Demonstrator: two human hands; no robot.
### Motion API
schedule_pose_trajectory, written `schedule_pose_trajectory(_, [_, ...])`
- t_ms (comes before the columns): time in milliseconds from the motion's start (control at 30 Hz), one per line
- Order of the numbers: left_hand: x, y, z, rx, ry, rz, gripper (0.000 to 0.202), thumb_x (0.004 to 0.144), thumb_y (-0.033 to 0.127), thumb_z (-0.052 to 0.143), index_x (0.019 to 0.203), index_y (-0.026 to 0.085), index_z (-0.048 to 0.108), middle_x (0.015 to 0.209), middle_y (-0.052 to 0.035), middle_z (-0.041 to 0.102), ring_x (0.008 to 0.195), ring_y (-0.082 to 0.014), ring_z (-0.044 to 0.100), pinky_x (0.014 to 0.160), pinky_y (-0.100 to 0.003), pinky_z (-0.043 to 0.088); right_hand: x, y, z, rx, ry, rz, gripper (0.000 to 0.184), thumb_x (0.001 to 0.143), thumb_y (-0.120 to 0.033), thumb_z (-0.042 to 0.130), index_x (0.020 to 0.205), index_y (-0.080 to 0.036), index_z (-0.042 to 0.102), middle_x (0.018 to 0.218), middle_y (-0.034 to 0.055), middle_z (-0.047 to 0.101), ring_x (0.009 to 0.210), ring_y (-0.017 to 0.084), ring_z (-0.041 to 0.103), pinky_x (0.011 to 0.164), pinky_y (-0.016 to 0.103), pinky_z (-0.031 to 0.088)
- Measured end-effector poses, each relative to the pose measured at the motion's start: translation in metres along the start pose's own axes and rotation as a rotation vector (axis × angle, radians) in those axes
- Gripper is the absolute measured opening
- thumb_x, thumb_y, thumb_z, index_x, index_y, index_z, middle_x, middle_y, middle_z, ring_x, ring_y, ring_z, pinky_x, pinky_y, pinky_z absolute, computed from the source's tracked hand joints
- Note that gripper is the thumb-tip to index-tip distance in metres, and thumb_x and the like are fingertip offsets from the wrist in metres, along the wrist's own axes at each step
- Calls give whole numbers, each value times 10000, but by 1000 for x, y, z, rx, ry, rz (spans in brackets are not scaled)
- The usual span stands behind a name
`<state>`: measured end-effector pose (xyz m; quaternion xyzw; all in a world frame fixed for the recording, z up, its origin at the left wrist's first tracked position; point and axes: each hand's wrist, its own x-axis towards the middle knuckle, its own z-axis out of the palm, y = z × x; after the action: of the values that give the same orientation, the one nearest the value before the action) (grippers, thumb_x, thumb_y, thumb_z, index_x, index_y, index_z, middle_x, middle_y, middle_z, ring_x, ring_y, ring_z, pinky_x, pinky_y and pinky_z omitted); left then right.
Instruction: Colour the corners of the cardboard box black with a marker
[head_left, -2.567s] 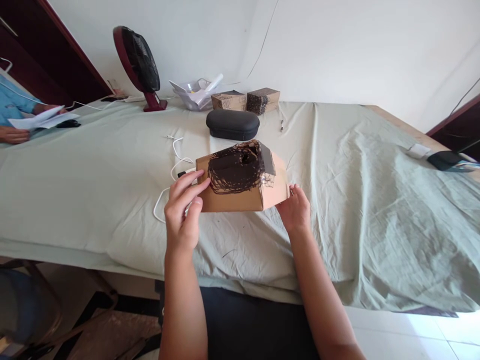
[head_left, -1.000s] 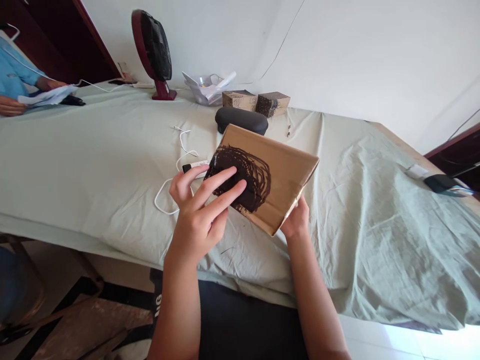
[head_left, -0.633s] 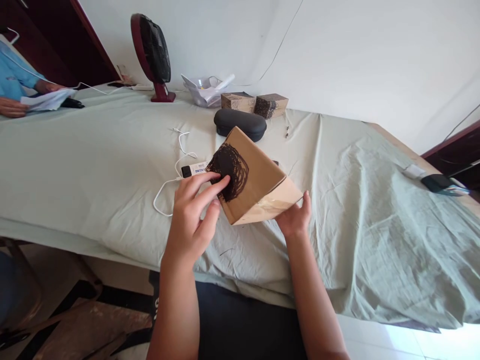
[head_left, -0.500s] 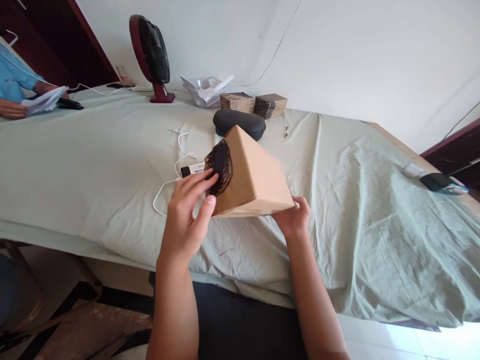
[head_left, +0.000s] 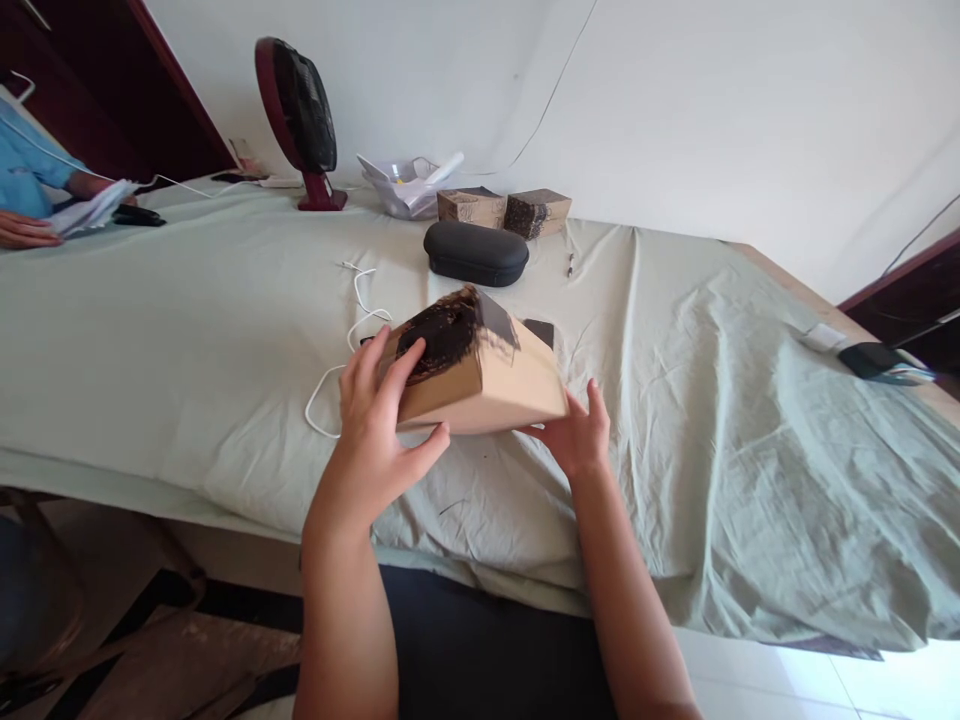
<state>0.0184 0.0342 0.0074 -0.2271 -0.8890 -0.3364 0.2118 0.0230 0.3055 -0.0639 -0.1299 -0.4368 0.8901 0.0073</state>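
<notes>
A brown cardboard box (head_left: 521, 385) is held tilted between both hands over the cloth-covered table (head_left: 247, 330). Black scribbled marking covers much of its left end, and a dark patch runs over its upper edge. My left hand (head_left: 375, 410) grips that marked end, fingers on the black area and thumb under the lower edge. At the opposite end, my right hand (head_left: 581, 430) supports the bottom right corner, its thumb raised and some fingers hidden beneath. A dark flat object (head_left: 540, 332) shows partly behind the box.
Behind the box lies a black hard case (head_left: 477, 253). Two small cardboard boxes (head_left: 538, 212), a clear plastic tub (head_left: 409, 190) and a fan (head_left: 304, 120) stand along the wall. A white cable (head_left: 321, 400) curls to the left. Another person's hand (head_left: 30, 228) holds papers at far left.
The box has turned and dropped lower, so its dark upper patch now shows. My left thumb has moved from the marked end to the lower edge.
</notes>
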Motion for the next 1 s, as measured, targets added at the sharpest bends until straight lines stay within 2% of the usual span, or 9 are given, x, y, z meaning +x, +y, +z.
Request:
schedule_pose_trajectory(100, [-2,-5,-5,123,4,47,810,871,168,734,1599,404,467,1661,-114,320,1569,-451,319,1288,-703,283,4,4,-2,-77,8,51,746,865,-869,503,1204,-253,753,1258,123,749,1170,362,670,875,458,566])
schedule_pose_trajectory(200, [-5,-9,-8,153,20,65,802,901,87,665,1596,449,492,1451,-116,415,1414,-405,456,1225,-674,387,7,8,-4,-99,3,94,759,858,-877,519,1204,-248,765,1224,109,764,1102,327,683,805,398,553])
schedule_pose_trajectory(267, [-7,-11,-9,123,27,89,773,938,54,583,1591,461,506,1359,-107,428,1323,-343,506,1185,-605,460,8,8,-4,-93,24,104,622,853,-771,618,1174,-260,768,1202,82,768,1043,289,681,764,359,546])
schedule_pose_trajectory(367, [-6,-12,-12,56,25,116,710,992,40,441,1548,462,567,1392,-88,465,1323,-292,520,1176,-528,498,9,5,-3,-75,35,97,415,760,-471,737,1127,-280,763,1080,33,759,903,237,651,709,335,554])
schedule_pose_trajectory(467, [-4,-10,-16,-58,-22,137,656,1039,73,339,1504,441,620,1529,-32,530,1432,-268,518,1249,-514,459,10,4,-4,-96,-7,82,489,618,-247,691,1101,-270,763,971,-3,719,808,199,599,664,323,564])
schedule_pose_trajectory(600, [-2,-2,-16,-151,-32,52,466,1067,351,528,1524,396,609,1673,-1,497,1580,-333,425,1331,-580,361,9,7,-4,-226,-62,30,552,563,-165,647,1095,-253,765,928,-15,695,787,168,583,677,290,556])
schedule_pose_trajectory(767, [-5,11,-13,-78,7,7,788,851,644,788,1560,383,564,1799,-54,214,1619,-500,289,1305,-709,318,4,14,2,-447,-175,10,452,641,-185,682,1085,-234,752,1139,34,728,898,176,642,704,262,539])
schedule_pose_trajectory(900, [-7,17,-12,46,25,-39,849,797,598,839,1564,377,549,1743,-103,240,1553,-545,331,1247,-766,343,6,20,1,-667,-298,11,325,707,-239,669,1026,-205,723,967,35,742,817,187,659,674,287,517])
schedule_pose_trajectory(1000, [-6,19,-12,41,77,3,763,821,440,816,1535,348,562,1694,-115,274,1553,-491,348,1282,-698,335,12,23,-6,-873,-192,-93,312,757,-272,627,1045,-193,719,849,39,737,758,209,658,685,332,513])
